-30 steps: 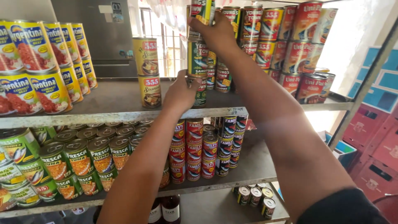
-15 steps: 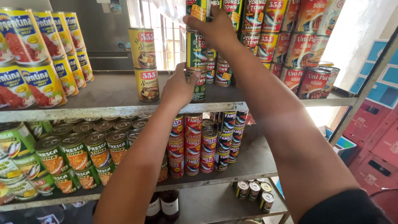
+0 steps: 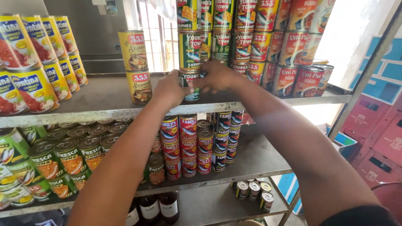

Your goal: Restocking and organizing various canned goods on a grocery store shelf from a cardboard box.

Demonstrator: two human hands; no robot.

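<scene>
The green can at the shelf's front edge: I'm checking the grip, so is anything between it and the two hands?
Nothing visible: the left hand and right hand both touch the green can directly.

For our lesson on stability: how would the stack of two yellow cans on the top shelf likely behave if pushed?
The stack of two yellow cans would probably tip: it is tall, narrow and freestanding. Rigid metal, likely heavy if full. A toppled can might roll along the shelf, being round.

The can between the fingers is green with a yellow band. Left of it stand two yellow cans with red labels; right of it, red cans. The shelf is grey.
</scene>
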